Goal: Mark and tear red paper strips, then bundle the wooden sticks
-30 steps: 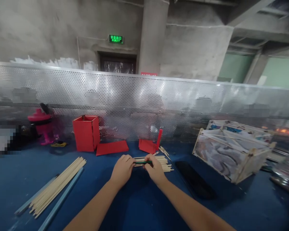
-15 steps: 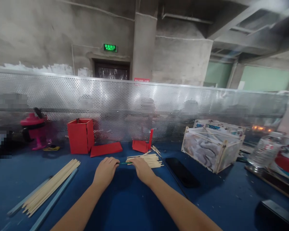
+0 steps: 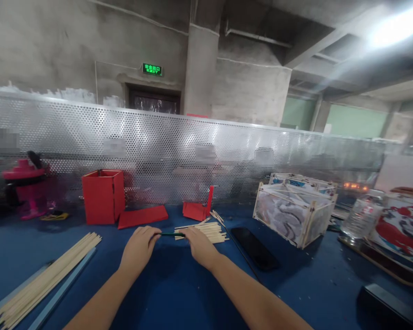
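A thin dark green stick (image 3: 172, 234) stretches level between my two hands, above the blue table (image 3: 179, 293). My left hand (image 3: 140, 247) pinches its left end, close to a flat red panel (image 3: 143, 216). The other end is pinched by my right hand (image 3: 200, 245), whose fingers partly cover a pile of short wooden sticks (image 3: 215, 233). Behind that pile lies a small red piece (image 3: 195, 211) with an upright red strip. A bundle of longer wooden sticks (image 3: 51, 279) rests at the left beside blue strips (image 3: 64, 288).
An open red box (image 3: 103, 197) and a pink cup (image 3: 26, 188) stand at the back left. Right of my hands are a black phone (image 3: 254, 247), a frame box with patterned panels (image 3: 285, 213), a plastic bottle (image 3: 363, 215) and a dark object (image 3: 388, 302).
The view has shifted, so most table objects appear further left. Slightly more of the green stick shows between my hands, which still pinch it.
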### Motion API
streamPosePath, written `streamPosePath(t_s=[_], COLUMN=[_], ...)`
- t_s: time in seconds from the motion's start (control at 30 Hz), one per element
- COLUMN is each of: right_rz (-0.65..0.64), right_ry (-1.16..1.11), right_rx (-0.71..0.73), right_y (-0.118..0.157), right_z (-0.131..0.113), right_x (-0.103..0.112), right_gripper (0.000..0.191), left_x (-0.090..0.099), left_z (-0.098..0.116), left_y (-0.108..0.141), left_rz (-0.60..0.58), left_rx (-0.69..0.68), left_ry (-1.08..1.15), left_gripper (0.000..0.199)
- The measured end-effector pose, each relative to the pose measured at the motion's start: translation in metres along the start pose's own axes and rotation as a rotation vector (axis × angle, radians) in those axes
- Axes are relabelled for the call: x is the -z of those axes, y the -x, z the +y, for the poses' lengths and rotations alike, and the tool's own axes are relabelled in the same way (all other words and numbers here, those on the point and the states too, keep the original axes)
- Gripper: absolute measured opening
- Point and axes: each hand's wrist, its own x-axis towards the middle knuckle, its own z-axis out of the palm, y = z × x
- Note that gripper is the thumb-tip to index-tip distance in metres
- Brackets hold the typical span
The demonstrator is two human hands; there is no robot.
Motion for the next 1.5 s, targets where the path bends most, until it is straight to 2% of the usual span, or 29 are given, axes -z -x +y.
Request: streamPosePath(t_s=[0.4,0.77,1.17,1.33,1.5], right_rz=[-0.017,0.032,0.017,0.028,0.087], right_ry=[0.037,0.056,0.114,0.134,0.148], right_rx=[0.0,0.03,0.068,0.042,-0.02], right_y=[-0.002,-0.003,-0.001,-0.004,-0.02], right_z=[0.0,0.006,-0.006,0.002,0.023], right_x=[0.0,-0.003,0.007,0.004,0.01], right_gripper=[0.043,0.036,0.032,0.022,0.026], left_x=[-0.001,-0.004,-0.003,-0.001,0.003], left_z=[-0.008,-0.007,-0.005,-0.001,0.006], left_y=[0.0,0.0,0.001,0.002,0.002], left_rz=[0.003,-0.003,0.008,0.003,0.058], left_rx=[0.038,0.079,0.045,0.011,0.021], left_ry=[0.091,0.088,0.144,0.153,0.142], left_gripper=[0.025,0.02,0.019,0.019,0.022])
